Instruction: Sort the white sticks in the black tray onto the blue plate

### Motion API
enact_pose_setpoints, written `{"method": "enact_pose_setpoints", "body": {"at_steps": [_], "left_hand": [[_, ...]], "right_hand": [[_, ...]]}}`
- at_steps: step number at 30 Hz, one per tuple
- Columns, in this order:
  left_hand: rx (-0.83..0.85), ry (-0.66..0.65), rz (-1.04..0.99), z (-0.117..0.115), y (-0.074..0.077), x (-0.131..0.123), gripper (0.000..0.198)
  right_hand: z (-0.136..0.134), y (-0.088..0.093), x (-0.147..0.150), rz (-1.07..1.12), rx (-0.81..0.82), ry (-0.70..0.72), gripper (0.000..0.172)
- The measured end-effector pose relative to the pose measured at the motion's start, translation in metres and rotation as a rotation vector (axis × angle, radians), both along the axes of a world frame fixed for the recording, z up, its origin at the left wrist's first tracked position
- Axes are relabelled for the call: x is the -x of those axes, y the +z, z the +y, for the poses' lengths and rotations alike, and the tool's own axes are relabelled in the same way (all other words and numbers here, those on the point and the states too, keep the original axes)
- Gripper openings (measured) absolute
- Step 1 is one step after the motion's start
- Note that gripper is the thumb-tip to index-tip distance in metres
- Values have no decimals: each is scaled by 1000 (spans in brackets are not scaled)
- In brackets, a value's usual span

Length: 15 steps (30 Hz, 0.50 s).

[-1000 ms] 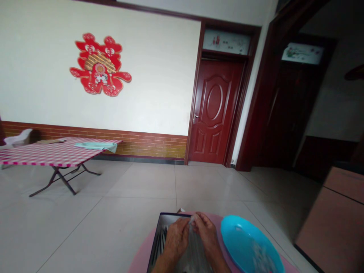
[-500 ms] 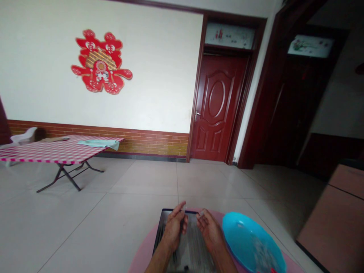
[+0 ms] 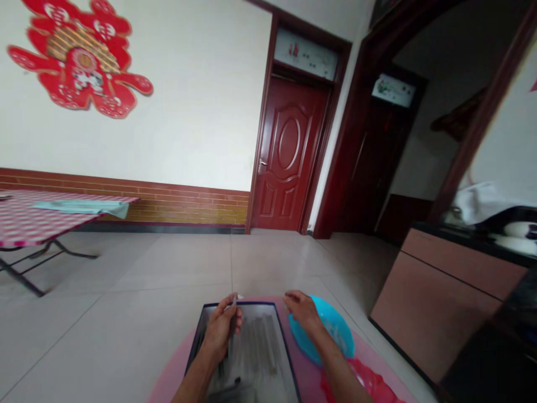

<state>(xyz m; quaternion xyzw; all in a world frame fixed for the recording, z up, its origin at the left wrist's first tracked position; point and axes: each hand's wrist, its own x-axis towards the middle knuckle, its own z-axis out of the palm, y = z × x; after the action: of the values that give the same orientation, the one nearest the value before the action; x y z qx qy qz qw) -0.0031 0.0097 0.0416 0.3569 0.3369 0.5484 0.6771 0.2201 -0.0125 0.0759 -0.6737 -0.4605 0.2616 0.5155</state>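
Left hand [image 3: 222, 329] pinching a grey strip [image 3: 232, 327], long axis running along the box [image 3: 286, 342]; blue basin [image 3: 298, 336] nearer the right hand [image 3: 302, 308], fingers bunched, whether holding anything I cannot tell.

I see a bright blue bowl [image 3: 305, 342] near right on a pink table [image 3: 169, 376]. The far-left tablecloth [image 3: 17, 219] is pink-and-white checked, the far door [image 3: 288, 151] dark red.

Around six o'clock were two bare hands [image 3: 221, 331] [image 3: 305, 313] and one dark-rimmed rectangular tray [image 3: 286, 346]; at five, one round blue plastic basin [image 3: 302, 340].
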Motion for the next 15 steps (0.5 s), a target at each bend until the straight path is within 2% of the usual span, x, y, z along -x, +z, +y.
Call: {"method": "enact_pose_setpoints", "body": {"at_steps": [2, 4, 7, 9, 10, 13, 15], "left_hand": [[-6, -2, -5, 0, -1, 0, 51], [-6, 8, -11, 0, -1, 0, 51], [7, 22, -11, 0, 0, -1, 51], [9, 31, -13, 0, 1, 0, 52], [9, 39, -11, 0, 2, 0, 53], [1, 63, -7, 1, 4, 2, 55], [-4, 76, -11, 1, 5, 4, 56]], "right_hand": [[-16, 1, -29, -144, 41, -19, 7], [-31, -3, -51, -262, 79, -25, 6], [-42, -13, -62, -391, 97, -25, 8], [-41, -19, -50, -441, 75, 12, 8], [-39, -21, -39, -468, 56, 75, 10], [-34, -22, 5, -640, 9, 397, 17], [-33, -17, 32, -845, 34, 501, 18]]}}
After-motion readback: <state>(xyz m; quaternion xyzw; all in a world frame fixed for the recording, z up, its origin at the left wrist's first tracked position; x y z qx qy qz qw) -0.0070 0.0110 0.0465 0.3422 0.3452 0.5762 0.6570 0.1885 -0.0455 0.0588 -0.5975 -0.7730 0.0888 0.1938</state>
